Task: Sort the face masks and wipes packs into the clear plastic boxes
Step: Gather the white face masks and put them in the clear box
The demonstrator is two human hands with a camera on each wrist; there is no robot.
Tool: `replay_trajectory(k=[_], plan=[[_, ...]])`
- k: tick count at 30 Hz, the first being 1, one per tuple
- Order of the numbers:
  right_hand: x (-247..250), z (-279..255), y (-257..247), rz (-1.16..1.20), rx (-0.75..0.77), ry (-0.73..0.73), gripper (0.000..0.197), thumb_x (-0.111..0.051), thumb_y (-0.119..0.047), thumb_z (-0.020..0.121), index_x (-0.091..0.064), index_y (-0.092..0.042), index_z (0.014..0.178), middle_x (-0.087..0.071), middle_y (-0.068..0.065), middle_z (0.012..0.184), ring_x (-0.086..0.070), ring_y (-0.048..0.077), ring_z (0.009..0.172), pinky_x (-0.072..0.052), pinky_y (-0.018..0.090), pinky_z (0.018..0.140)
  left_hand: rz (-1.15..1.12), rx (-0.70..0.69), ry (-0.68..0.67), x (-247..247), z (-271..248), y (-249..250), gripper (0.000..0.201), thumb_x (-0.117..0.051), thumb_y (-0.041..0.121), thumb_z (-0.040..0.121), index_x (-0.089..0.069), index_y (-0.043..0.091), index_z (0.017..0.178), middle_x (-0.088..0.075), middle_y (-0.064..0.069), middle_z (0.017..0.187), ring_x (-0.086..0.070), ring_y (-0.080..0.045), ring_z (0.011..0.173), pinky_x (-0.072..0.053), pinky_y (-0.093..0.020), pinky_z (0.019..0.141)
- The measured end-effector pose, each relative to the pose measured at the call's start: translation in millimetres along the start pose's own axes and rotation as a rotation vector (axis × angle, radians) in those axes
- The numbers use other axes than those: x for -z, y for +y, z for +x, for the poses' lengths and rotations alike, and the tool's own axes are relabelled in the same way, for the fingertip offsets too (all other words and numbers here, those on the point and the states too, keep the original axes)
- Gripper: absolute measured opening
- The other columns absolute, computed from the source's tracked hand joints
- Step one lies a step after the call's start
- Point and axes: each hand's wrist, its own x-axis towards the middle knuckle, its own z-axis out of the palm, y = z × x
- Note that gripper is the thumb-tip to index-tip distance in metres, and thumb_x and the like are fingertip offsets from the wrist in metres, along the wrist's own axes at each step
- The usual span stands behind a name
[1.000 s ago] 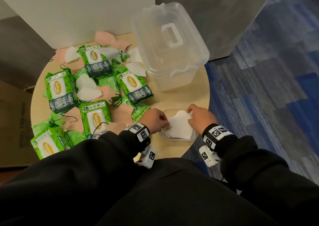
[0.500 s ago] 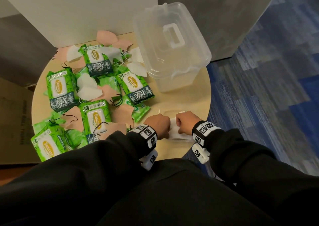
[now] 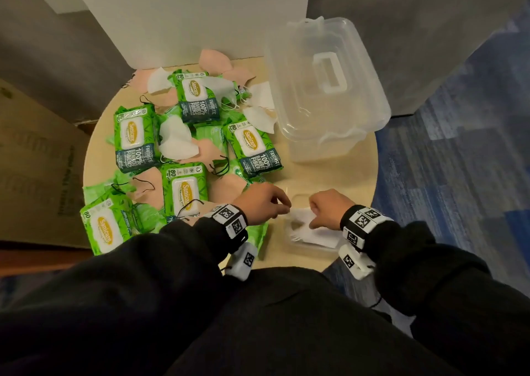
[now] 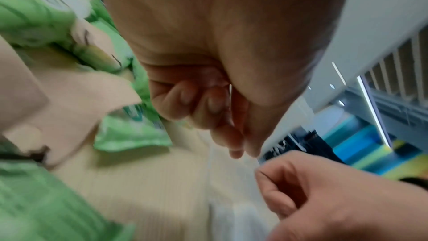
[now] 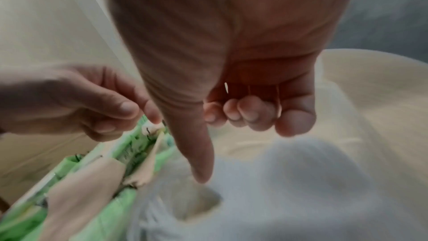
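A small clear box [image 3: 310, 250] sits at the table's near edge with a folded white mask [image 3: 321, 236] in it. My right hand [image 3: 314, 207] hovers over it, fingers curled, thumb [image 5: 199, 168] pointing down onto the white mask [image 5: 289, 180]; thin loop strands cross its fingers. My left hand [image 3: 284, 207] is just left of the box, fingers curled, thumb and forefinger tips together [image 4: 243, 151], with nothing seen between them. Several green wipes packs [image 3: 183, 192] and pink masks [image 3: 226, 187] and white ones cover the table's left half. A large clear lidded box [image 3: 327, 88] stands at the back right.
The round wooden table [image 3: 329, 174] is small, and its right and near edges drop to blue carpet [image 3: 459, 160]. A white panel [image 3: 186, 16] stands behind it and a cardboard box [image 3: 34, 160] to the left. My dark sleeves fill the foreground.
Half a second ago both fists pressed together on the mask in the small box. Now they have drawn apart, the left hand going left, and the mask lies uncovered between them.
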Motion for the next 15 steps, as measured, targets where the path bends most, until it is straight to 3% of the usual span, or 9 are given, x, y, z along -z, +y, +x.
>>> replay_trajectory(k=[4, 7, 11, 15], plan=[[28, 6, -28, 0.176, 0.12, 0.152, 0.038, -0.082, -0.028, 0.076, -0.047, -0.022, 0.064, -0.053, -0.007, 0.064, -0.051, 0.018, 0.066, -0.039, 0.032, 0.06, -0.096, 0.054, 0.229, 48, -19, -43, 0.005, -0.077, 0.032, 0.089, -0.081, 0.029, 0.092, -0.069, 0.011, 0.063, -0.063, 0.002, 0.059, -0.049, -0.025, 0.06], [41, 20, -63, 0.358, 0.213, 0.272, 0.031, -0.082, -0.025, 0.077, -0.053, -0.022, 0.067, -0.059, -0.006, 0.064, -0.052, 0.014, 0.062, -0.044, 0.032, 0.064, -0.146, 0.112, 0.306, 80, -34, -80, 0.004, -0.077, 0.021, 0.09, -0.081, 0.024, 0.091, -0.073, 0.009, 0.073, -0.064, 0.004, 0.063, -0.043, -0.016, 0.062], [45, 49, -111, 0.457, 0.27, 0.347, 0.018, -0.081, -0.024, 0.08, -0.064, -0.022, 0.082, -0.066, -0.007, 0.082, -0.06, 0.011, 0.074, -0.047, 0.029, 0.07, -0.115, 0.186, 0.396, 119, -47, -125, 0.006, -0.076, 0.023, 0.091, -0.081, 0.024, 0.094, -0.076, 0.006, 0.09, -0.068, -0.003, 0.083, -0.05, -0.02, 0.075], [42, 89, -140, 0.417, 0.208, 0.461, 0.031, -0.08, -0.023, 0.08, -0.063, -0.022, 0.106, -0.055, 0.004, 0.119, -0.053, 0.019, 0.111, -0.04, 0.027, 0.09, 0.006, 0.209, 0.438, 150, -47, -160, 0.009, -0.071, 0.022, 0.093, -0.077, 0.028, 0.099, -0.072, 0.007, 0.09, -0.065, -0.012, 0.085, -0.05, -0.028, 0.078]])
